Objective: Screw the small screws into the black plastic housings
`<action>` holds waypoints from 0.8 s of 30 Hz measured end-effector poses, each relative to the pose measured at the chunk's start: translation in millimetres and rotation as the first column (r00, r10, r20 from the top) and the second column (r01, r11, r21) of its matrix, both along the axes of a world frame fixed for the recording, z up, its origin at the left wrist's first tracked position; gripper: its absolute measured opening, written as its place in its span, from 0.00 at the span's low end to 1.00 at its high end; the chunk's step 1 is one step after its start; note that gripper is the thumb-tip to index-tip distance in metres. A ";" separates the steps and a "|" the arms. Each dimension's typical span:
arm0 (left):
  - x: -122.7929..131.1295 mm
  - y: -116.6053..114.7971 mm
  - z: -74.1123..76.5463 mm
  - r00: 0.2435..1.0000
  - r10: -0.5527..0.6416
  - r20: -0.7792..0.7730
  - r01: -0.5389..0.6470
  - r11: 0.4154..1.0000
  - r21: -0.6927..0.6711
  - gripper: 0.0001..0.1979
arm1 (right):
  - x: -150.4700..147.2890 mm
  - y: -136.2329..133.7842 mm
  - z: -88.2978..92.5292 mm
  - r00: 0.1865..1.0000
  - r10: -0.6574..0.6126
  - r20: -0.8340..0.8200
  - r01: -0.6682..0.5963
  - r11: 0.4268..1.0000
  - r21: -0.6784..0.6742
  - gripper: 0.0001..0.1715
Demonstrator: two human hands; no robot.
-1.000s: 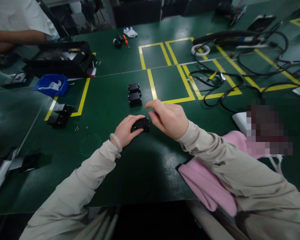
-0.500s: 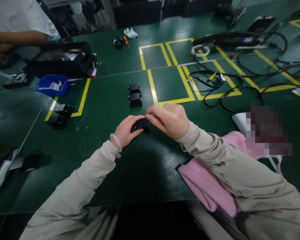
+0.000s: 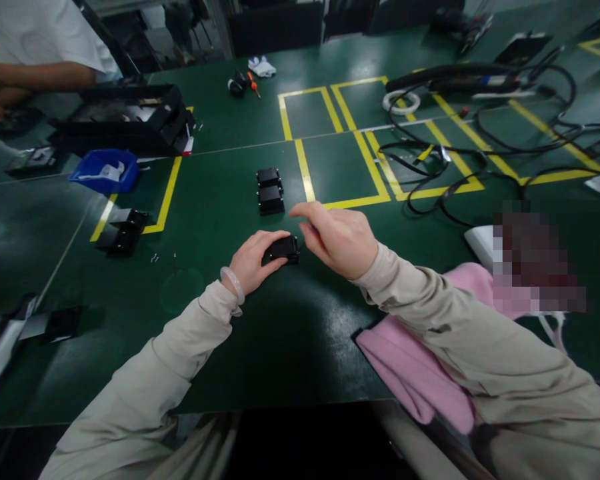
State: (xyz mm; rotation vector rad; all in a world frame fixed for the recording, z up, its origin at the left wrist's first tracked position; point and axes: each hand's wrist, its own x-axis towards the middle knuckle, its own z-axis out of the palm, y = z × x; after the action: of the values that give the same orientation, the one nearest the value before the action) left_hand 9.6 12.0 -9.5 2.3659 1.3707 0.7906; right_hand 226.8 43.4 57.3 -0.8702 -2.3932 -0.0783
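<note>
My left hand [image 3: 253, 261] grips a small black box-shaped part [image 3: 285, 249] on the green table, thumb on the near side and fingers on the far side. Tiny bright bits, perhaps screw heads, stick out at its right end. Just right of that part, my right hand [image 3: 337, 239] hovers with thumb and forefinger apart and nothing seen between them; its other fingers are curled. Beyond the hands stand two similar black parts [image 3: 270, 191], one behind the other. A few loose screws [image 3: 154, 258] lie to the left.
Further left are more black parts [image 3: 123, 233], a blue bin [image 3: 105, 171] and a black tray [image 3: 125, 123] beside a co-worker's arm [image 3: 40, 72]. Black cables [image 3: 445, 193] sprawl at right. A pink cloth [image 3: 415, 370] lies under my right forearm. An orange screwdriver [image 3: 253, 84] lies at the back.
My right thumb and forefinger have parted and lifted slightly off the right end of the black part. My left hand keeps its hold in the same place.
</note>
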 end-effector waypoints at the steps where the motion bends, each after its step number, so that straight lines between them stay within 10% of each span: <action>1: 0.1 0.0 0.2 1.000 0.000 -0.002 0.000 1.000 -0.001 0.21 | -0.1 -0.1 -0.2 1.000 0.001 -0.014 -0.001 1.000 -0.002 0.21; 24: 0.7 -0.4 -0.4 1.000 0.009 -0.004 -0.009 1.000 0.005 0.20 | -0.9 -0.3 -2.2 0.999 0.031 -0.034 -0.030 0.999 0.015 0.22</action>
State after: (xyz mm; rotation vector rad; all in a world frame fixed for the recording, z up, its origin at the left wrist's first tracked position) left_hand 10.3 11.6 -9.9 2.3674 1.3839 0.7935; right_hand 226.0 43.1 55.1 -0.8214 -2.3699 -0.0685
